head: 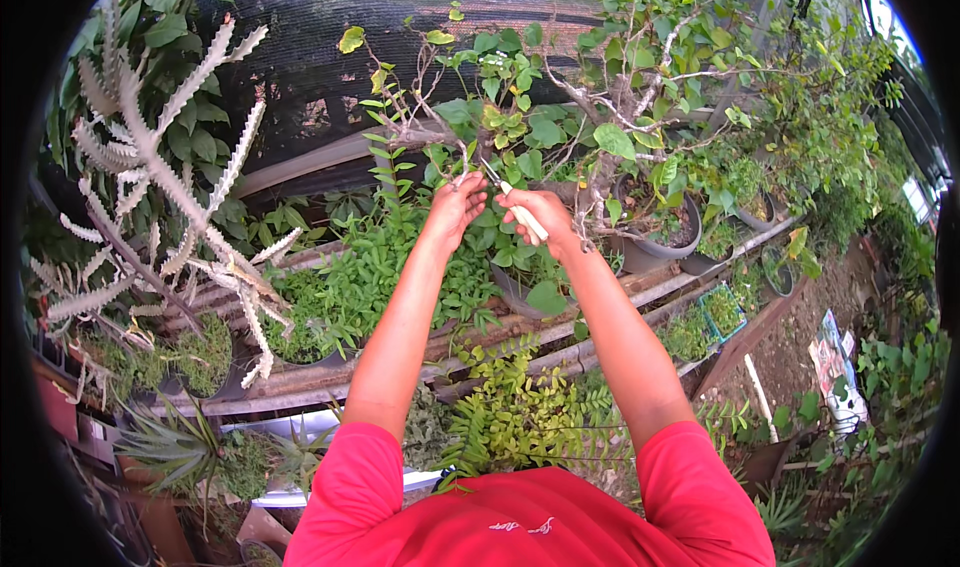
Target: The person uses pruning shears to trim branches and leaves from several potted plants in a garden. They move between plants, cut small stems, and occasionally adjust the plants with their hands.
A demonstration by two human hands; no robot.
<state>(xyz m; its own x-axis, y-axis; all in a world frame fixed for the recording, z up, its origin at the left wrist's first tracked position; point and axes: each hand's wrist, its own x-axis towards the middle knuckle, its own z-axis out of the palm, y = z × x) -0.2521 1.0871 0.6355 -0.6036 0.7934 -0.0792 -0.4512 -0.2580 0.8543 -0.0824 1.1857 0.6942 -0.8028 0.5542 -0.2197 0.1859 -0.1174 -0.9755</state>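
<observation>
My right hand (541,213) is closed around pruning shears (529,214) with pale cream handles. Their narrow metal blades (491,172) point up and left, among the leaves just right of my other hand. With its fingertips, my left hand (453,213) holds a thin bare branch (463,158) of a small potted woody plant. That plant carries crooked stems and green and yellowing leaves (504,123). Below the hands, its broad leaves partly hide a dark pot (517,293). Foliage makes it hard to see whether the blades touch a stem.
Pale, spiny cactus-like branches (176,181) spread at left. A gnarled potted plant (604,169) stands close on the right, beside a grey pot (679,237). Dark shade netting (300,49) hangs behind. The pots rest on a slatted bench (645,293); yellow-green foliage (525,413) grows before me.
</observation>
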